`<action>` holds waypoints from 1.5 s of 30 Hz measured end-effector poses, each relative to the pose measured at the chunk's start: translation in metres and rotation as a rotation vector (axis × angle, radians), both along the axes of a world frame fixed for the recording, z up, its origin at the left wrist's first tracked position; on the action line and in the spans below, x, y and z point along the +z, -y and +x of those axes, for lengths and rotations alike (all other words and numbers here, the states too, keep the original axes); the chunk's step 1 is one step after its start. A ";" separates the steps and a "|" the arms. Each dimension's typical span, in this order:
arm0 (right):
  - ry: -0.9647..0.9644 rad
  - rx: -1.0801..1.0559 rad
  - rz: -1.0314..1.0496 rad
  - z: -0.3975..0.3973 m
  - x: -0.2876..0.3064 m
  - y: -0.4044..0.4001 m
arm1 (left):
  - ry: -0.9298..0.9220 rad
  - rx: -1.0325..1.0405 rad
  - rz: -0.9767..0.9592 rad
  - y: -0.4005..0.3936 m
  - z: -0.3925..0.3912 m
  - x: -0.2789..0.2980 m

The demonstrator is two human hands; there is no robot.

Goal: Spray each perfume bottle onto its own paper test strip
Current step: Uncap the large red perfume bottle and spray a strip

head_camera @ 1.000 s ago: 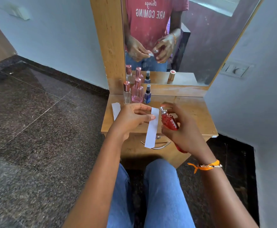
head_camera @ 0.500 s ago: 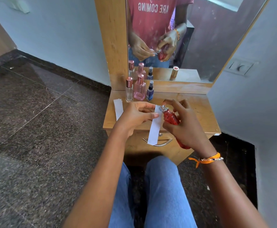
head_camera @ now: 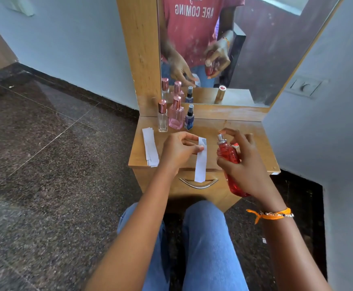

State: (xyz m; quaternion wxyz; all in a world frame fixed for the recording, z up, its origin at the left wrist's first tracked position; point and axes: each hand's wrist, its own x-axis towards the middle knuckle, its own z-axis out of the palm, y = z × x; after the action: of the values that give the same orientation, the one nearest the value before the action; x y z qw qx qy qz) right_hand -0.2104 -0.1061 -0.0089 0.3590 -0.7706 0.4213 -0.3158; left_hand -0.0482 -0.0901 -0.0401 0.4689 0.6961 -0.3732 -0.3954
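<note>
My left hand (head_camera: 178,150) pinches a white paper test strip (head_camera: 200,164) near its top, and the strip hangs down in front of the drawer. A damp grey spot shows at the strip's upper end. My right hand (head_camera: 244,166) grips a red perfume bottle (head_camera: 229,156), uncapped, with its silver nozzle pointing at the strip and the index finger arched over the nozzle. A gap separates bottle and strip. At the back of the wooden vanity top (head_camera: 249,133) stand a clear bottle (head_camera: 163,119), a pink bottle (head_camera: 176,115) and a small blue spray bottle (head_camera: 189,118).
A stack of spare white strips (head_camera: 150,149) lies at the left edge of the vanity top. A mirror (head_camera: 255,49) rises behind the bottles. A drawer handle (head_camera: 198,184) sits below the strip. My knees in blue jeans are under the vanity; a wall is close on the right.
The red bottle has moved right, away from the strip, opening a gap. A damp spot now shows at the top of the strip. The camera has tilted slightly down.
</note>
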 end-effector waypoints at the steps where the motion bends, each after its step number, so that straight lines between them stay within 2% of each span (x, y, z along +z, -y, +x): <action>1: 0.012 -0.006 0.004 -0.002 -0.001 0.000 | 0.077 0.022 0.005 0.005 -0.003 -0.004; 12: 0.073 -0.035 0.067 -0.008 -0.018 0.002 | 0.609 0.159 -0.082 0.037 -0.027 -0.026; 16: 0.087 -0.047 0.097 -0.008 -0.021 0.002 | 0.731 0.180 -0.117 0.042 -0.027 -0.030; 20: 0.094 -0.050 0.105 -0.008 -0.025 0.003 | 0.776 0.171 -0.099 0.046 -0.025 -0.035; 23: 0.135 -0.062 0.111 -0.006 -0.030 0.003 | 0.709 0.191 -0.169 0.041 -0.024 -0.031; 26: 0.228 -0.060 0.117 -0.008 -0.033 0.002 | 0.515 0.147 -0.241 0.024 -0.024 -0.018; 29: 0.328 -0.056 0.148 -0.010 -0.033 0.000 | 0.186 -0.079 -0.155 -0.004 -0.028 -0.005; 32: 0.429 -0.085 0.159 -0.007 -0.033 -0.002 | -0.258 -0.313 -0.046 -0.027 -0.036 -0.001; 34: 0.446 -0.089 0.148 -0.005 -0.034 -0.002 | -0.394 -0.363 -0.060 -0.032 -0.039 -0.004; 38: 0.370 -0.017 0.113 -0.005 -0.031 -0.004 | -0.384 -0.302 -0.140 -0.033 -0.035 -0.010; 41: 0.370 0.027 0.073 -0.008 -0.022 0.000 | -0.346 -0.166 -0.164 -0.036 -0.034 -0.013; 43: 0.367 -0.036 0.018 -0.010 -0.022 0.008 | -0.243 -0.090 -0.147 -0.038 -0.031 -0.014; 45: 0.262 -0.198 -0.076 -0.013 -0.033 0.024 | -0.154 -0.077 -0.142 -0.040 -0.026 -0.012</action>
State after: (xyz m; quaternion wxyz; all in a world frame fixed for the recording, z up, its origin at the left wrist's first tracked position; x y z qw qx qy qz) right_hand -0.2236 -0.1298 -0.0418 0.3488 -0.6906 0.4325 -0.4629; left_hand -0.0743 -0.0502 -0.0521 0.5290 0.6138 -0.3895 -0.4378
